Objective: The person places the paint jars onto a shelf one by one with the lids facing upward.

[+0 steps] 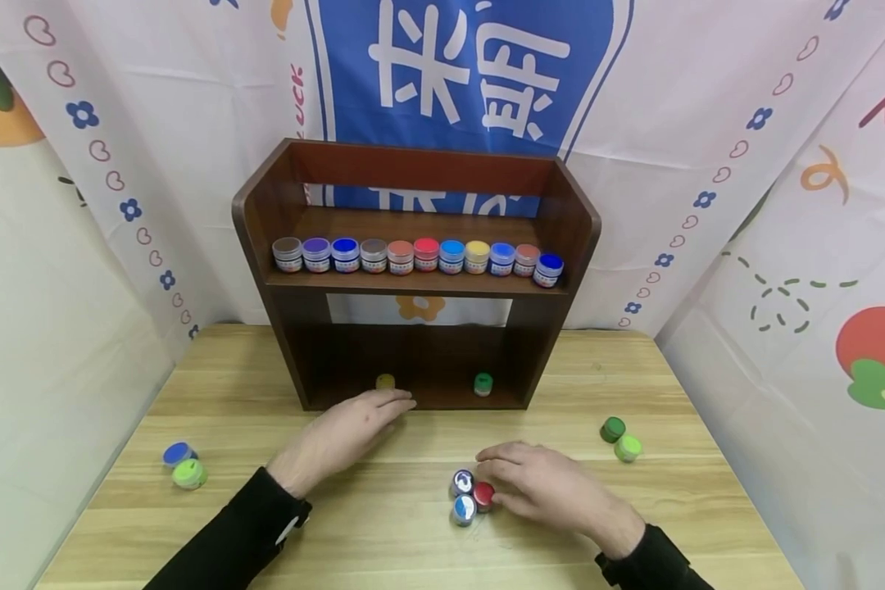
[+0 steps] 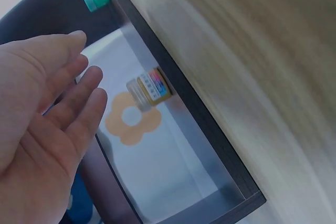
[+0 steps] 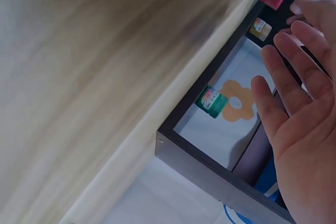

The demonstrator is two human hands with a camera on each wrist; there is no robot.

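My left hand (image 1: 350,430) reaches toward the lower shelf, fingers extended and holding nothing. Just beyond it a small yellow paint jar (image 1: 386,382) stands on that shelf, partly covered by the hand in the head view; the left wrist view shows the yellow jar (image 2: 149,89) apart from the fingers. On the tabletop, my right hand (image 1: 549,485) hovers with relaxed fingers beside a red paint jar (image 1: 483,495). Two more jars, one dark-topped (image 1: 462,482) and one blue-and-white-topped (image 1: 464,510), cluster against the red one. A green jar (image 3: 211,101) stands on the lower shelf's right side.
The brown two-tier rack (image 1: 420,283) stands at the back of the wooden table (image 1: 383,524). Its upper shelf bears a row of several jars (image 1: 426,255). Blue (image 1: 179,454) and light green jars (image 1: 189,474) sit left; dark green (image 1: 613,428) and light green jars (image 1: 628,447) sit right.
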